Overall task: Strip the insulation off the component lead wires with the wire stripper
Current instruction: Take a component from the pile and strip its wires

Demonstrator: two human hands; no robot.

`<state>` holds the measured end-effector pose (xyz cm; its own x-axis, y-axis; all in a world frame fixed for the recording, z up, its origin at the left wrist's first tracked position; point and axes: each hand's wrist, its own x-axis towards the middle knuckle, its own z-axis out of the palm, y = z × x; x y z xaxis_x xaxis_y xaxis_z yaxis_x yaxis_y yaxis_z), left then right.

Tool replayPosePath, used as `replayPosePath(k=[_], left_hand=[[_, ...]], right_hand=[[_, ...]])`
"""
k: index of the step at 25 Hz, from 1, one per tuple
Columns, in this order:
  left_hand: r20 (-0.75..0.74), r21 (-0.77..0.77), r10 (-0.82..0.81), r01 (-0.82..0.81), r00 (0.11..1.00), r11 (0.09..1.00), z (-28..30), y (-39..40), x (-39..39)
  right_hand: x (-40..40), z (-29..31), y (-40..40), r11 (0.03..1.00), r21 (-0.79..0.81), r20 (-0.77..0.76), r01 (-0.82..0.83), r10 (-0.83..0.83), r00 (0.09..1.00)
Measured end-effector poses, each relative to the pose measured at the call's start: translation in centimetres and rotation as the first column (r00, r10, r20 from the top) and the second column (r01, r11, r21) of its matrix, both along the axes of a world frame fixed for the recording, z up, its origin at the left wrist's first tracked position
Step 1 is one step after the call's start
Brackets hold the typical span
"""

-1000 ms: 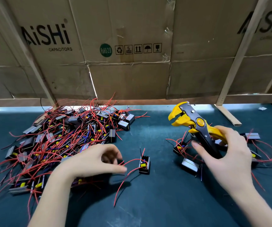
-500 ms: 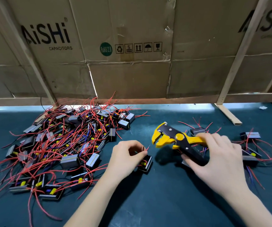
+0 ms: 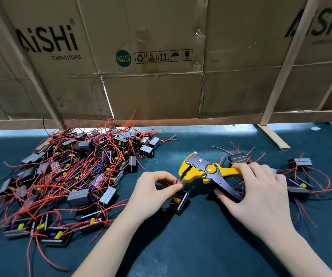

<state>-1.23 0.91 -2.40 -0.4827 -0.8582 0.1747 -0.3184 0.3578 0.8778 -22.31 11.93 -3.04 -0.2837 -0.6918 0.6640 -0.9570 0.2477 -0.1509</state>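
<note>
One red wire (image 3: 181,181) I pinch in my left hand (image 3: 154,191), its tip at the stripper (image 3: 205,172) mouth; my right hand (image 3: 261,194) grips the handles over the dark green desk (image 3: 191,246), cardboard wall (image 3: 161,86) behind.

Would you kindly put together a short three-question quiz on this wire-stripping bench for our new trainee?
1. True or false: the right hand grips the yellow wire stripper by its handles.
2. What does the left hand pinch? A) a red lead wire of the component under it B) a roll of tape C) a screwdriver
3. Fill in: the large pile of components lies on the person's ____ side of the dark green mat.

Key: 1 true; 2 A; 3 left. The wire's tip sits right at the stripper's open jaws.
</note>
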Motion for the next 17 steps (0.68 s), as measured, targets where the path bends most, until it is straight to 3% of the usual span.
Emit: replayPosePath(k=[17], left_hand=[[0.01, 0.044, -0.041, 0.041, 0.999, 0.998, 0.01, -0.24, 0.31]], right_hand=[[-0.34, 0.39, 0.19, 1.0, 0.001, -0.013, -0.028, 0.028, 1.0]])
